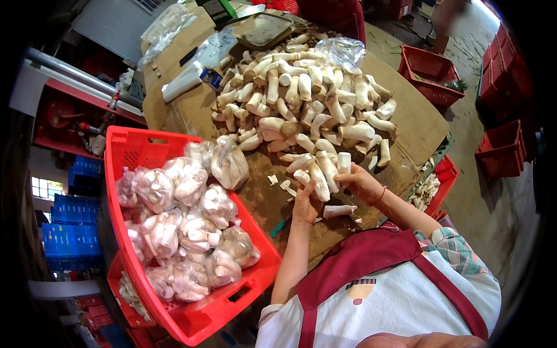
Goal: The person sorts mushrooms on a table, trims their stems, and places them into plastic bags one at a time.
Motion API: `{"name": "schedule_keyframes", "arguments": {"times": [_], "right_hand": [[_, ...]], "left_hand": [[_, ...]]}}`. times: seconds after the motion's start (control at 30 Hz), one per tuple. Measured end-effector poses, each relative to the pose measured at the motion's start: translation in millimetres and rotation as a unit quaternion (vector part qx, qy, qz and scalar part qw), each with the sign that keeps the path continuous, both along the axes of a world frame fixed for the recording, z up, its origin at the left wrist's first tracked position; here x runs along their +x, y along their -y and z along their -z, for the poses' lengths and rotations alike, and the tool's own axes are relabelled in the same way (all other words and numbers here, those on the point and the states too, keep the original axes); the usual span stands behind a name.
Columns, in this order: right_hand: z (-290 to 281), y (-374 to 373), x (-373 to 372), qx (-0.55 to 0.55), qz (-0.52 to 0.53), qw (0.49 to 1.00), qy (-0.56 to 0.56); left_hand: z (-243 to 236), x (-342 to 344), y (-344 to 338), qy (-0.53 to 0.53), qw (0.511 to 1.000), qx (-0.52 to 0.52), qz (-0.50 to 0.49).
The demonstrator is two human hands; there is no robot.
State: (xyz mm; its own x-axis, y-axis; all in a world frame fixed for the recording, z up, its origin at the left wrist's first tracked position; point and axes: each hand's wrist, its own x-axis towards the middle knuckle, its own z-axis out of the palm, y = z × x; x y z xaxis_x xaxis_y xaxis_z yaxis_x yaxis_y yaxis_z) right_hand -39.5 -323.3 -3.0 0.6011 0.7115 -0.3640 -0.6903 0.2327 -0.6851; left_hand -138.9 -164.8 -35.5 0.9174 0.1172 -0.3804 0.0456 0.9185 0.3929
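Both hands are at the near edge of a big heap of king oyster mushrooms [304, 84] on a cardboard-covered table [418, 124]. My left hand [306, 204] is closed around the lower ends of a small bunch of mushrooms [318, 178], thick and white. My right hand [361, 184] grips a mushroom [344, 163] with a flat white end, pressed against that bunch. A loose mushroom [339, 211] lies just below the hands. White trimmings [285, 187] are scattered left of them, and a teal-handled tool [278, 228] lies near the left forearm.
On my left stands a red crate [130, 232] of clear-bagged mushrooms [191, 229]. Beyond the heap are a square metal pan [262, 30], a white plastic roll [184, 81] and clear bags [341, 53]. At right, a red crate [448, 174] holds trimmings; more red crates [429, 72] stand on the floor.
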Motion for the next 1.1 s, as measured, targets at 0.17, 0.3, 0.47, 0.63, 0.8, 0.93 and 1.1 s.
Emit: {"name": "schedule_keyframes", "arguments": {"times": [0.17, 0.3, 0.47, 0.63, 0.8, 0.93, 1.1], "right_hand": [[-14.2, -18.3, -8.3, -0.337, -0.043, 0.781, 0.524], [-28.2, -34.7, -6.2, -0.328, -0.047, 0.718, 0.613], [-63.3, -45.5, 0.0, -0.252, 0.04, 0.738, 0.624], [-42.4, -22.2, 28.1, -0.266, 0.06, 0.724, 0.634], [-3.7, 20.5, 30.9, -0.306, 0.013, 0.732, 0.609], [13.5, 38.1, 23.5, -0.32, -0.026, 0.738, 0.593], [21.6, 44.7, 24.8, -0.334, -0.051, 0.764, 0.55]], "left_hand": [[16.5, 1.1, -0.7, 0.036, 0.997, -0.069, 0.015], [0.1, 9.7, -3.7, 0.093, 0.986, -0.134, 0.022], [-18.2, 39.9, -19.2, 0.152, 0.977, -0.131, -0.068], [-53.5, 105.2, -97.7, 0.152, 0.984, -0.034, -0.089], [-91.1, 196.4, -173.4, 0.04, 0.947, 0.301, -0.103], [-117.6, 283.2, -209.4, 0.032, 0.654, 0.747, -0.117], [-126.2, 356.0, -192.7, -0.104, 0.326, 0.933, 0.115]]}}
